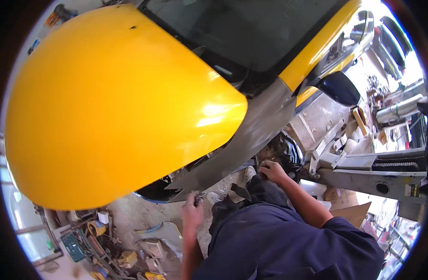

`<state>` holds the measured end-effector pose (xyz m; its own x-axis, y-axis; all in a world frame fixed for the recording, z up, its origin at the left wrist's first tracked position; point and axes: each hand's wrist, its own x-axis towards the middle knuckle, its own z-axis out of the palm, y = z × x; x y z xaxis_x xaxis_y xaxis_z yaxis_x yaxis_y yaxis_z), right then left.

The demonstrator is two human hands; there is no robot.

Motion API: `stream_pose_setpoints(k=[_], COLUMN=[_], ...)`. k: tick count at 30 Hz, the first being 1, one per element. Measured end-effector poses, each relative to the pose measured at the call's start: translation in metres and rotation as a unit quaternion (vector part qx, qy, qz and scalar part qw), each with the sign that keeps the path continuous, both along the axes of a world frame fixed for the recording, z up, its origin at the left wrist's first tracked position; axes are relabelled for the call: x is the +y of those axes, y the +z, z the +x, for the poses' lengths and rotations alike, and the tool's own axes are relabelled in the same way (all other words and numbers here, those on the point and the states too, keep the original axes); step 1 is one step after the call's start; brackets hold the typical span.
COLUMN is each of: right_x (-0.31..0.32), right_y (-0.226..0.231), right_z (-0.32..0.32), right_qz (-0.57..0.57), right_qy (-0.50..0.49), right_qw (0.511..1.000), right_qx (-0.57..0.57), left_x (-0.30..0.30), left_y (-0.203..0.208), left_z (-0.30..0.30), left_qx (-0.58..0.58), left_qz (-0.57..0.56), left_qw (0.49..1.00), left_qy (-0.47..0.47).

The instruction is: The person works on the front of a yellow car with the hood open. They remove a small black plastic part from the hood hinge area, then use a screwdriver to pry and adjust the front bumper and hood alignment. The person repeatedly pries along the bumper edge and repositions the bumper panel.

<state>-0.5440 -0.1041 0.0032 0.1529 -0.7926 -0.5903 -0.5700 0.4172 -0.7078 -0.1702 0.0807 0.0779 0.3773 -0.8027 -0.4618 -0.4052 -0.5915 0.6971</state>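
A yellow car hood (116,107) fills the left and middle. Beside it runs a bare grey fender (251,130), unpainted and dull. My left hand (192,210) is just below the fender's front end, its fingers curled around something small and dark that I cannot make out. Farther right, my right hand (273,171) is closed near the fender's lower rear part, by a dark opening with black parts (288,151). Whatever its fingers hold, if anything, is too small to name. I cannot tell whether either hand touches the fender.
A black side mirror (340,88) sticks out ahead on the right. A grey metal lift post (377,182) stands close to my right, with cardboard (351,212) beneath. Tools and a green case (73,246) clutter the lower left, near a grey panel piece (165,235) on the floor.
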Motion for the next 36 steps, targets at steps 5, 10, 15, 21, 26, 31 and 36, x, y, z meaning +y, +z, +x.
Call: stream_pose_setpoints(k=[5,10,15,21,26,31,36], right_x=[-0.032,-0.055,-0.037,0.037,0.090,0.098,0.084], right_y=[-0.008,0.000,-0.009,-0.014,-0.019,-0.027,-0.013], right_z=[-0.080,-0.142,-0.176,-0.193,-0.191,-0.185,-0.172], right_qz=[-0.066,0.019,-0.015,0.078,0.117,0.128,0.062], right_qy=[0.004,-0.127,-0.196,-0.302,-0.270,-0.244,-0.199], right_qw=[0.997,0.992,0.980,0.946,0.955,0.961,0.978], right_qx=[0.041,-0.012,-0.022,-0.089,-0.017,-0.008,-0.009], left_x=[-0.051,-0.113,-0.144,-0.137,-0.110,-0.070,-0.019], left_y=[-0.025,-0.055,-0.079,-0.095,-0.092,-0.103,-0.139], left_z=[-0.087,-0.145,-0.176,-0.178,-0.159,-0.135,-0.108], left_qx=[0.003,0.012,-0.002,-0.014,-0.023,-0.012,-0.018], left_qz=[-0.010,-0.006,-0.004,0.054,0.073,0.059,0.096], left_qw=[0.992,0.973,0.948,0.937,0.947,0.967,0.977], left_qy=[-0.123,-0.229,-0.318,-0.344,-0.311,-0.246,-0.192])
